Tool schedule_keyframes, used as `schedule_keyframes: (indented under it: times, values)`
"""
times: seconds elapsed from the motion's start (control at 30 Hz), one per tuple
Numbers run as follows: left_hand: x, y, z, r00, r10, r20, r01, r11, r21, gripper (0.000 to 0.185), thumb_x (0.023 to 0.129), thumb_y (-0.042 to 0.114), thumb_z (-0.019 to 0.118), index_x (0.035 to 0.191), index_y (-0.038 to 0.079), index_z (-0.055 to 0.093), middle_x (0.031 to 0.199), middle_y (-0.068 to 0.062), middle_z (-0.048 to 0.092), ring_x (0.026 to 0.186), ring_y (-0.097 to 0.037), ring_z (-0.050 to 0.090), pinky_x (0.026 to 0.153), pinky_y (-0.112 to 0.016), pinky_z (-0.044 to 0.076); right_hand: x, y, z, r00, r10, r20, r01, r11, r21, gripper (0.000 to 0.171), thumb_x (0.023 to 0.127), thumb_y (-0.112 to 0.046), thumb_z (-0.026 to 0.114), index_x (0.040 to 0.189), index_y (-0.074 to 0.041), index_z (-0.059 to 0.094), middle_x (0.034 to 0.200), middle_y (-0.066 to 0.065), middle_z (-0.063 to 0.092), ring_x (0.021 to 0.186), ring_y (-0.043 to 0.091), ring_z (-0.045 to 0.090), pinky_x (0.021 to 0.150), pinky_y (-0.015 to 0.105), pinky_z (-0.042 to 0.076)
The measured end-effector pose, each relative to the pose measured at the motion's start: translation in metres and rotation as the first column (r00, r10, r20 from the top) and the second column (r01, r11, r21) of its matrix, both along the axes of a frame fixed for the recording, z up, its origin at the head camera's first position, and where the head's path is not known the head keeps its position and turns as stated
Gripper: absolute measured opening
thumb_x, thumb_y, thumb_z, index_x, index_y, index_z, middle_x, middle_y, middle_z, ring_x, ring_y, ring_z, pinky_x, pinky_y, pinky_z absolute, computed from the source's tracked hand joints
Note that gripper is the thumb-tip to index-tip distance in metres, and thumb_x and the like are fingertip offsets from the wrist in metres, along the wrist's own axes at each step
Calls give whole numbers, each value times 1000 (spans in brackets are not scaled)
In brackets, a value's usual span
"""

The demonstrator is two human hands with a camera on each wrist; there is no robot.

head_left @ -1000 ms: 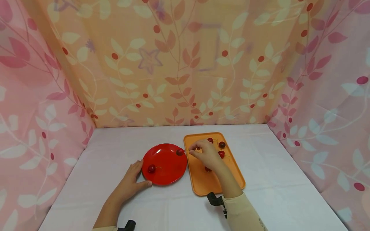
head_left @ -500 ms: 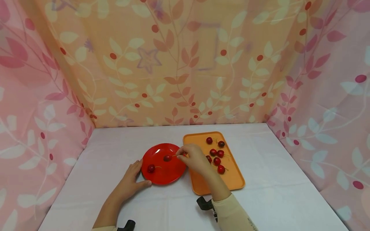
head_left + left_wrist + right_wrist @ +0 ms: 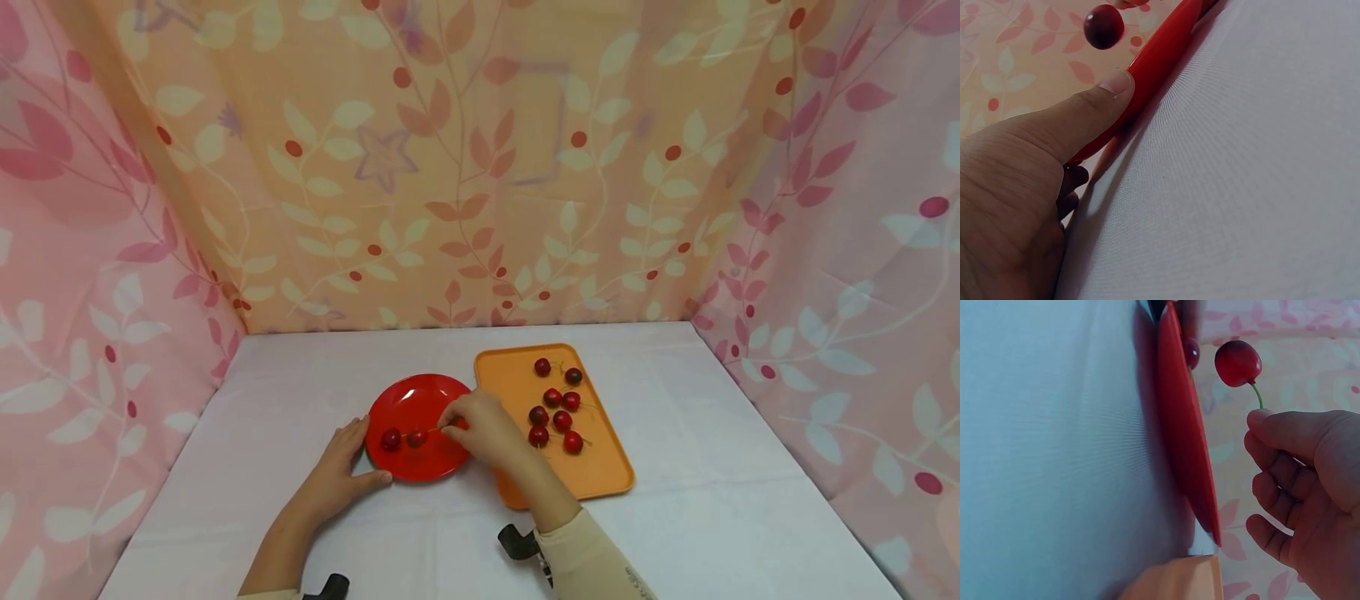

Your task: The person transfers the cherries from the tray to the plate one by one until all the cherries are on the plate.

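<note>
In the head view my right hand [image 3: 486, 429] is over the right part of a red plate [image 3: 420, 396]. Its thumb and forefinger pinch the green stem of a dark red cherry [image 3: 1238, 364]; the right wrist view has this fruit hanging above the plate, apart from it. A second cherry [image 3: 391, 439] lies on the plate's left side. At the plate's left and near rim, my left hand [image 3: 341, 477] holds the edge, thumb in front and fingers along the side. The left wrist view has that thumb [image 3: 1094, 106] against the rim; the other fingers are partly hidden.
Right of the plate lies an orange tray [image 3: 603, 471], with several cherries [image 3: 562, 421] on it, stems attached. A white cloth [image 3: 405, 542] covers the table. Patterned curtains [image 3: 465, 167] enclose the back and both sides.
My right hand has carried the cherry leftward from the tray's edge and then nearer, over the plate towards the other cherry. My left hand has stayed at the rim.
</note>
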State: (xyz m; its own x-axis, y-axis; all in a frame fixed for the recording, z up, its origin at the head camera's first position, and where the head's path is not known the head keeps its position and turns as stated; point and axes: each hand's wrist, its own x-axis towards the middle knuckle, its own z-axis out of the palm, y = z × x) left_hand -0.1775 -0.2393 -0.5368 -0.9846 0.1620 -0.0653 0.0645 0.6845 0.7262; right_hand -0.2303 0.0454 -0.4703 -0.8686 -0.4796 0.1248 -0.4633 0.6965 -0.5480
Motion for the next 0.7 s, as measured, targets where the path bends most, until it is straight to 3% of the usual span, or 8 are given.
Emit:
schedule_keyframes:
  times: [0.23, 0.7]
  values:
    - [1, 0, 0, 1000, -9, -12, 9, 1000, -6, 114, 78, 61, 81, 165, 17, 22, 170, -11, 23, 158, -41, 8, 119, -67, 17, 1, -4, -10, 1000, 14, 26, -15, 999, 41, 6, 91, -28, 80, 95, -31, 78, 85, -20, 66, 92, 8, 53, 81, 26, 50]
    - [-1, -1, 1, 1000, 4, 16, -4, 1000, -16, 115, 78, 63, 80, 165, 20, 20, 171, -12, 20, 157, -44, 5, 118, -69, 18, -1, -8, -24, 999, 48, 0, -47, 996, 75, 5, 90, -26, 81, 92, -30, 79, 80, -22, 66, 87, 6, 52, 82, 29, 45]
